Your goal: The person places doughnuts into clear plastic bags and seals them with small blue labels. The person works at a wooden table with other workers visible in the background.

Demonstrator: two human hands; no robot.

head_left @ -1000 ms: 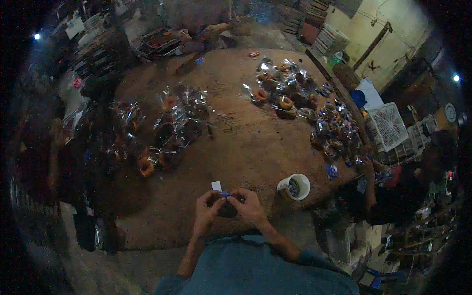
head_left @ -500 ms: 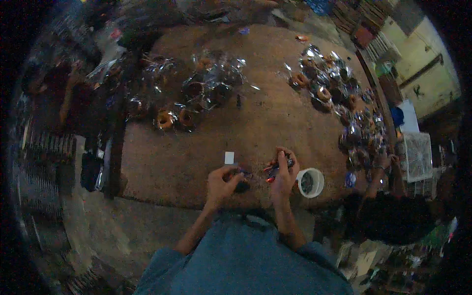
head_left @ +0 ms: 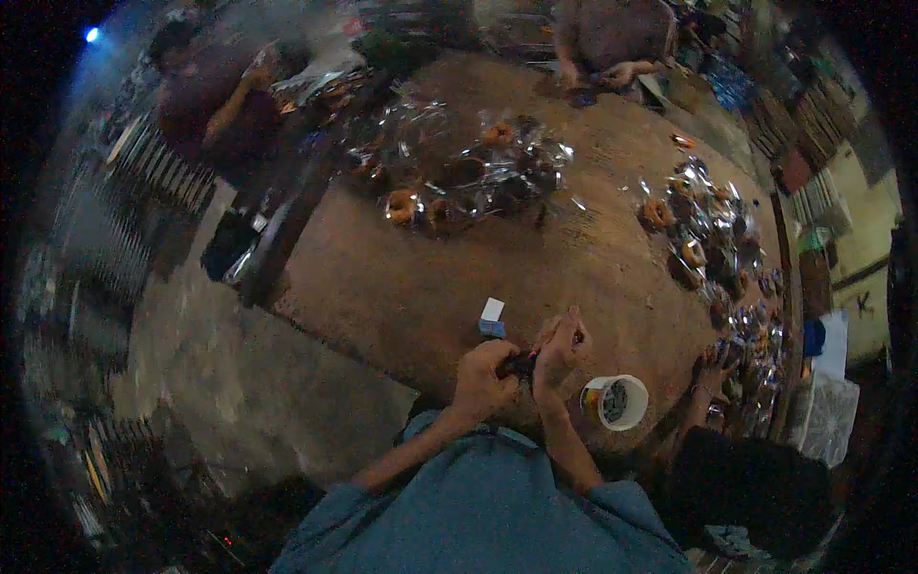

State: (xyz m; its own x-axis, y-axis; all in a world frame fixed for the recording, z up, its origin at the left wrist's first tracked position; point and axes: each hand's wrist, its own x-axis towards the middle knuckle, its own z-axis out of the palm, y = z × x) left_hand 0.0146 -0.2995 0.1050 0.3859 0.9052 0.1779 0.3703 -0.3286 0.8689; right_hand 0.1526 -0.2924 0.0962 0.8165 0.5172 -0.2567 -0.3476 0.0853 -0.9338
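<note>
My left hand (head_left: 486, 383) is closed, its fingers pinching one end of a small dark object (head_left: 521, 364) with a reddish glint; its kind is too blurred to tell. The other end runs into my right hand (head_left: 555, 359), which is closed around it with the fingers curled up. Both hands are close together over the table's near edge. Just beyond the left hand lie a small white card (head_left: 493, 309) and a small blue piece (head_left: 491, 328). Right of my right hand stands a white tub (head_left: 632, 404) with small greyish pieces inside.
Clear plastic-wrapped brown rings (head_left: 402, 206) lie heaped on the brown table (head_left: 382, 277) at the far left. Another wrapped heap (head_left: 693, 230) runs down its right side. A co-worker's hand (head_left: 710, 373) reaches in there; other people (head_left: 617, 48) are at the far side and left.
My view has turned, so the table appears swung round. My hands have come together, and the dark object now spans both. The blue piece now shows beside the white card.
</note>
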